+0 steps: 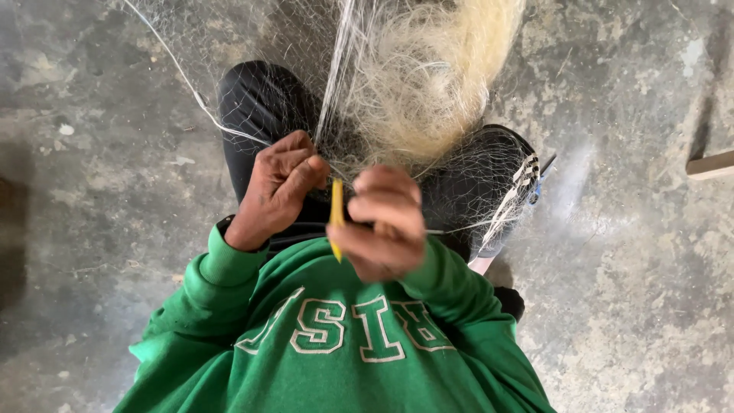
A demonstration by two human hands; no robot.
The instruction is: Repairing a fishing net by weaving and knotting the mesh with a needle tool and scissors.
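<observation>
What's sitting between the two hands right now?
In the head view, a yellow netting needle stands upright between the left hand and right hand, with fine net behind.

one net [428, 84], one yellow needle [336, 210], two hands [279, 187]

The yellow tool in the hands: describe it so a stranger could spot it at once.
Start at the green sweatshirt filling the bottom of the view, then go up to the two hands meeting just above it. Between the left hand and right hand stands a slim yellow netting needle, the only bright, rigid thing against the pale fishing net.
</observation>
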